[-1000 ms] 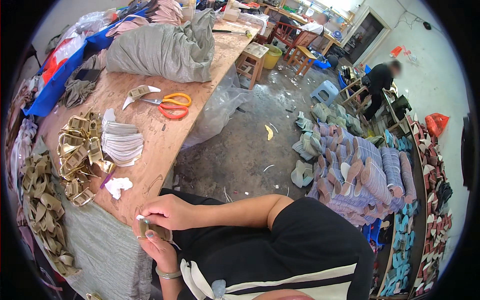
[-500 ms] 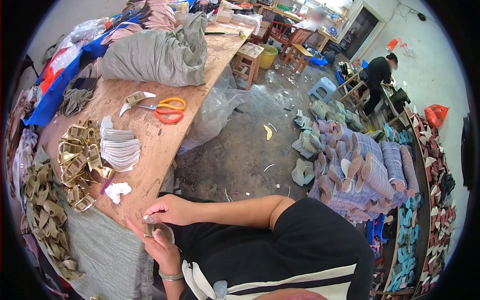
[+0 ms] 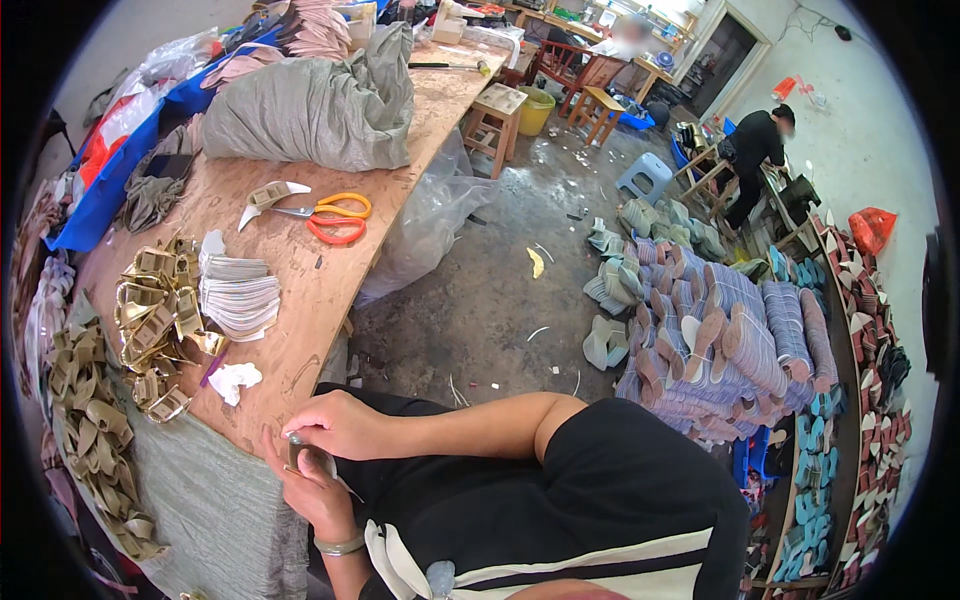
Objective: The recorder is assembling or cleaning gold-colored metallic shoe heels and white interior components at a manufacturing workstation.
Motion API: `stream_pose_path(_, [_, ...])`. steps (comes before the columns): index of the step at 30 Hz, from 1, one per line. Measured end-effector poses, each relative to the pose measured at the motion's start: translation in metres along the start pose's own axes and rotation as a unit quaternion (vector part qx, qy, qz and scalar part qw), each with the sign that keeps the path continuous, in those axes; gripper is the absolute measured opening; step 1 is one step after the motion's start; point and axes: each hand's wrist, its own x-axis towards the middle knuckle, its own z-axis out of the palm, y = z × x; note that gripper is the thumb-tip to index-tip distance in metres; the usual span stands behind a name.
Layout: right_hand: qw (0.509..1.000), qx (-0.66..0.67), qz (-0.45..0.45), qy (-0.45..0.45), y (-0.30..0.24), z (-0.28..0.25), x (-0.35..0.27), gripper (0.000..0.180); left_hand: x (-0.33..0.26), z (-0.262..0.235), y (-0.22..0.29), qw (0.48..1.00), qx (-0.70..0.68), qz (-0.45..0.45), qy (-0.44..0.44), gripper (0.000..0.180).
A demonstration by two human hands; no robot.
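Observation:
Close to the table's near edge, both my hands work on a small khaki shoe-strap piece (image 3: 311, 463) with a gold edge and a pale underside. My left hand (image 3: 318, 497), with a bangle at the wrist, is closed around its lower part. From above, my right hand (image 3: 343, 424) pinches its upper end. Fingers cover much of the piece. Nearby on the table lie a pile of gold strap pieces with khaki bows (image 3: 155, 315), a fanned stack of white curved pieces (image 3: 240, 298) and a crumpled white scrap (image 3: 236, 382).
Orange-handled scissors (image 3: 338, 218) lie beside one strap piece (image 3: 270, 198). A grey sack (image 3: 310, 110) stands farther back on the wooden table (image 3: 400, 190). Khaki pieces (image 3: 100, 430) heap at left. Bundled soles (image 3: 720, 330) fill the right floor; a person in black (image 3: 755, 160) bends beyond.
Both hands have shifted slightly left with the strap piece, which has tilted between the fingers. The things on the table lie as before.

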Motion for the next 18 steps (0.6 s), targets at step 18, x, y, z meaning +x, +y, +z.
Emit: stream_pose_path(18, [0.999, 0.020, 0.028, 0.025, 0.014, 0.002, -0.008, 0.009, 0.004, 0.006, -0.008, 0.996, 0.087, 0.016, -0.016, 0.051])
